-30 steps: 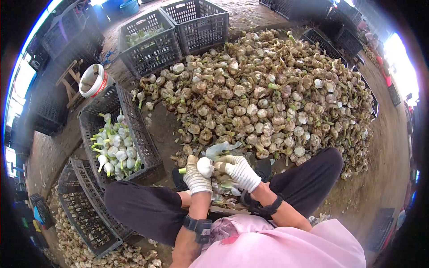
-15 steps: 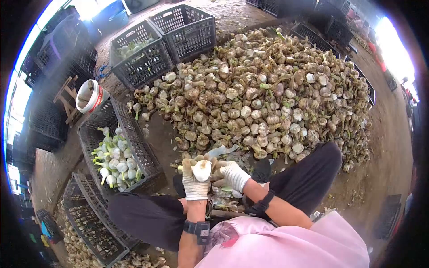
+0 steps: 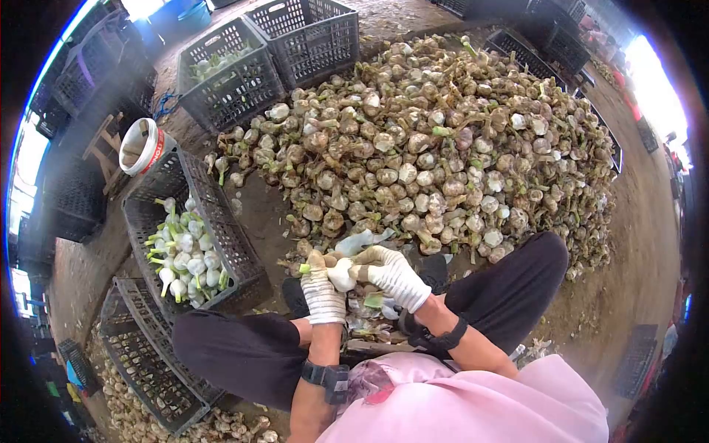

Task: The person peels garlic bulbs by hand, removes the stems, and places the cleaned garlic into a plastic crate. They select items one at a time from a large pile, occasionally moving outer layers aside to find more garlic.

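A white garlic bulb [image 3: 341, 275] with a short green stem is held between my gloved hands, above my crossed legs. My left hand [image 3: 323, 297] is closed around its stem, and the cut green end pokes out to the left of the fingers. From the right, my right hand [image 3: 396, 279] has thumb and fingers pinched against the bulb's side. Both gloves are white and ribbed, with dirt-brown fingers. Loose papery garlic skins [image 3: 363, 242] lie just beyond the hands, and more peelings lie on the ground below them.
A large heap of dirty garlic bulbs [image 3: 443, 162] spreads out ahead. To my left, a black crate [image 3: 229, 240] contains cleaned garlic, with a flatter crate [image 3: 140, 354] nearer me. A white bucket [image 3: 145, 148] stands behind; two more crates [image 3: 314, 48] are at the back.
The bulb has turned from facing up to lying sideways, showing a smooth white side. My right hand has closed in on it, its fingers now against the bulb.
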